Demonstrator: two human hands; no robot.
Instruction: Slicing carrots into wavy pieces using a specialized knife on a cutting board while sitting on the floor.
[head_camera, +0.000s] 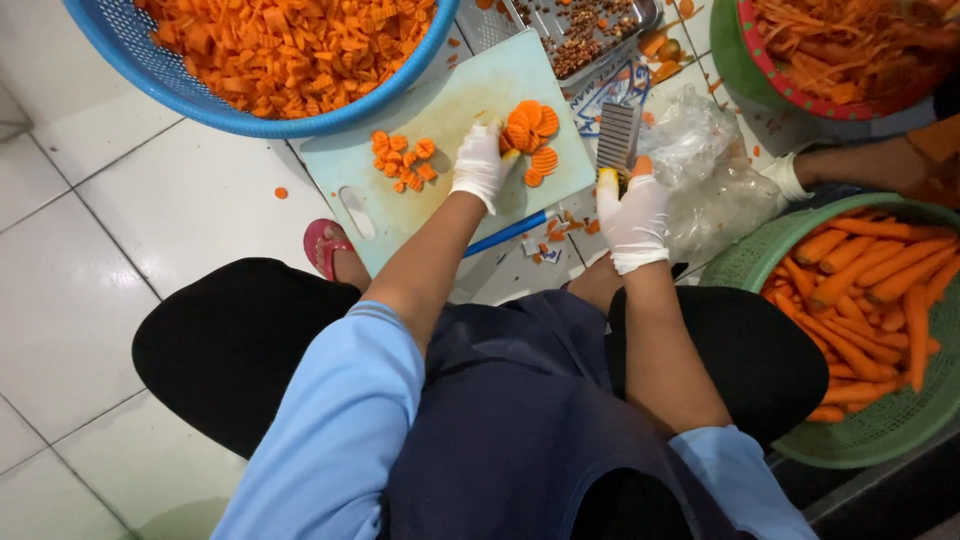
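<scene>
Left hand (479, 165) presses carrot slices (531, 138) mid cutting board (400, 215), near far edge. Right hand (632, 215) holds wavy cutter (618, 140) off board's right edge, by plastic bag (710, 165). Blue basket (190, 95) crowds far side. Floor left open.

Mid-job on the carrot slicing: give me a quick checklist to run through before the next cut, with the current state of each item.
1. Left hand steadying the carrot slices on the cutting board: ok.
2. Right hand gripping the crinkle cutter: ok.
3. Cutter over the board: not ok, it sits off the board's right edge.
4. Both hands gloved: ok.
5. Whole carrots in the green basket beside the right hand: ok.
6. Room left in the blue basket: cannot tell.
</scene>
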